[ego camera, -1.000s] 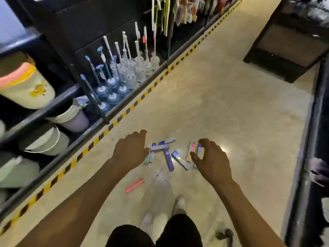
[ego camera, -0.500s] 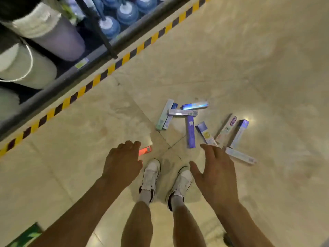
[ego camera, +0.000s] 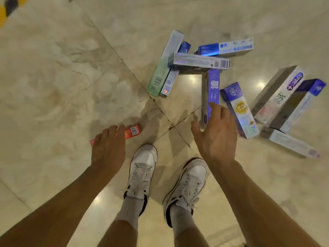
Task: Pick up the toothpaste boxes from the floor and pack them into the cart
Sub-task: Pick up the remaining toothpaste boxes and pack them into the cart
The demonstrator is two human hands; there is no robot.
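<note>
The left hand [ego camera: 106, 147] lies over a red toothpaste box [ego camera: 133, 131] on the tiled floor [ego camera: 62, 77], with its fingers bent across the middle of the box. Whether the grip has closed round it cannot be told. The right hand [ego camera: 215, 132] has its grip open and fingers spread, held over the near end of a purple box [ego camera: 212, 88]; contact is not discernible. Further toothpaste boxes [ego camera: 199, 62] lie scattered on the floor, partly overlapping, beyond and right of that hand. Two white shoes [ego camera: 142, 168] stand between the arms.
</note>
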